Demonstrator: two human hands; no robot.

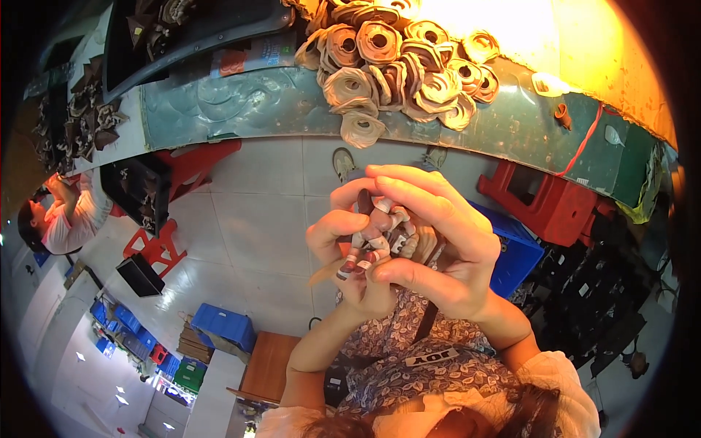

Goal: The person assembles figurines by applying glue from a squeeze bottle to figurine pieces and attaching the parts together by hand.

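In front of my chest, above the floor, I hold a small painted figurine [378,228] in brown, pinkish and white tones. My left hand [337,237] is closed round its left side, with the thumb and fingers against it. From the other side, my right hand [464,244] curves over it, its long fingers across the top and its thumb near the lower end. Part of the figurine, with brown and pale stripes, sits deep inside the right palm and is partly hidden by the fingers.
On the green bench [241,109] ahead lies a pile of brown ring-shaped pieces [378,41]. A black tray [197,51] stands far left; strong light falls at far right. Red stools [537,201] and a blue crate [515,252] are at right. A co-worker [69,215] sits far left.
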